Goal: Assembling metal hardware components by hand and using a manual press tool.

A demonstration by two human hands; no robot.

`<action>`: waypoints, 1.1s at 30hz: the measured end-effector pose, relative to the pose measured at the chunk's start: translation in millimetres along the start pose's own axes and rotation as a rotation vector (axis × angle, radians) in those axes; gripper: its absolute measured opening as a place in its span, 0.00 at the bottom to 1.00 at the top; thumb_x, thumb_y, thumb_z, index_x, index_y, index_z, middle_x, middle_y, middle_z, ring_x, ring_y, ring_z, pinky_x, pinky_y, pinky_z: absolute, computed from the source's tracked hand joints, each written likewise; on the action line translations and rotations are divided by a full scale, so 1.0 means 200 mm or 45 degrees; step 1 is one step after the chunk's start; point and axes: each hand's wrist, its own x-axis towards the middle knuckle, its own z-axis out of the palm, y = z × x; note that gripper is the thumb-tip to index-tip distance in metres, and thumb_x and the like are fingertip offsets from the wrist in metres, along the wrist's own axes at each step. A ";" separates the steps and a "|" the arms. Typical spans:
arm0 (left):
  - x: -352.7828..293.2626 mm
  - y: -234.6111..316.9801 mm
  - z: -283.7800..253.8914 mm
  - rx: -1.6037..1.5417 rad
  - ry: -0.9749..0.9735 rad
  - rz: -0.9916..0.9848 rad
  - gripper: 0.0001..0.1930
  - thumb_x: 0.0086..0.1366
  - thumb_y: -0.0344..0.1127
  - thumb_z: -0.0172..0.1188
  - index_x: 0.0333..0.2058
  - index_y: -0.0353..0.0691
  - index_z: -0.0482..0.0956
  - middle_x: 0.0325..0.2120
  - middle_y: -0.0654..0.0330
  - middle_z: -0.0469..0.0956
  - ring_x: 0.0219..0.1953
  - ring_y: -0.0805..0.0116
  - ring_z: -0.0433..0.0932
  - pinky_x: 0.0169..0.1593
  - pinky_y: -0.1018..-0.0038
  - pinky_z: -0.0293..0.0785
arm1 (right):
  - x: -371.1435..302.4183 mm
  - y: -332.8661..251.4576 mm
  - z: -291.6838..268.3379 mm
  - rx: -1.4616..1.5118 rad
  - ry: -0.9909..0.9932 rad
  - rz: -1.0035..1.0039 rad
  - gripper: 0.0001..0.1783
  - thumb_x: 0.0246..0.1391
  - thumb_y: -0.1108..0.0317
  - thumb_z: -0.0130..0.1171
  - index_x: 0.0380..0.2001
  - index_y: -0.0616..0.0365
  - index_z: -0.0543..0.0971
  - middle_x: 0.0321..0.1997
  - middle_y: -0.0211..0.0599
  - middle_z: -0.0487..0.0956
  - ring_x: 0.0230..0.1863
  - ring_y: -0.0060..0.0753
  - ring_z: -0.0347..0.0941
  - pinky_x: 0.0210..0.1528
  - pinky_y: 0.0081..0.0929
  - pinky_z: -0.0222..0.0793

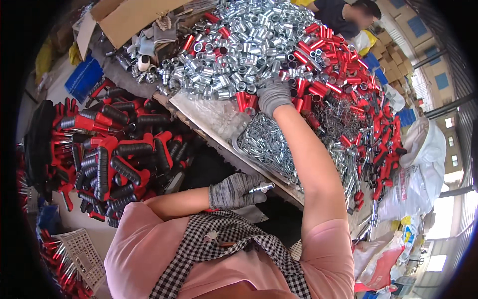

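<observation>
My left hand (236,191), in a grey knit glove, is closed round a slim silver metal rod-like part (263,188) in front of my apron; one end sticks out past the fingers. My right hand (274,95), gloved the same way, reaches into the heap at the edge of the silver metal collars (249,47). Its fingers are curled down among the parts, and what they grip is hidden. Red metal sleeves (241,101) stand beside that hand on both sides. Below the right wrist lies a pile of small silver pins (264,142).
Black-and-red handles (122,149) are heaped at my left. More red sleeves (343,55) and thin wire springs (341,117) cover the table's right side. A cardboard box (132,22) and blue bin (83,79) stand far left. Another person (343,17) is across the table. White sacks (418,169) stand right.
</observation>
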 end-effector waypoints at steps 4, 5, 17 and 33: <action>0.00 0.00 0.00 0.035 0.039 0.041 0.25 0.63 0.46 0.56 0.56 0.41 0.68 0.49 0.47 0.73 0.50 0.49 0.73 0.53 0.62 0.69 | -0.01 0.08 -0.09 0.428 0.214 0.191 0.18 0.47 0.57 0.55 0.39 0.52 0.81 0.47 0.47 0.77 0.47 0.49 0.73 0.49 0.41 0.69; 0.00 0.00 -0.01 0.028 -0.011 -0.010 0.26 0.63 0.47 0.56 0.57 0.43 0.68 0.51 0.47 0.71 0.52 0.49 0.71 0.55 0.62 0.67 | -0.07 0.12 -0.08 0.586 0.408 0.169 0.18 0.48 0.56 0.55 0.39 0.52 0.81 0.47 0.47 0.77 0.46 0.49 0.73 0.47 0.43 0.69; 0.00 -0.13 0.06 -0.154 -0.104 -0.037 0.30 0.58 0.45 0.62 0.55 0.37 0.67 0.44 0.47 0.74 0.46 0.54 0.76 0.50 0.67 0.70 | -1.22 0.01 -0.28 1.581 0.238 -0.578 0.11 0.43 0.77 0.64 0.33 0.57 0.80 0.39 0.37 0.79 0.42 0.39 0.76 0.42 0.31 0.71; -0.05 -0.01 0.19 0.174 -0.167 -0.134 0.18 0.58 0.42 0.63 0.43 0.39 0.75 0.32 0.51 0.79 0.35 0.56 0.80 0.41 0.67 0.75 | -1.44 -0.04 -0.34 1.114 0.553 -0.208 0.50 0.33 0.49 0.72 0.60 0.56 0.64 0.39 0.41 0.81 0.41 0.45 0.79 0.47 0.37 0.73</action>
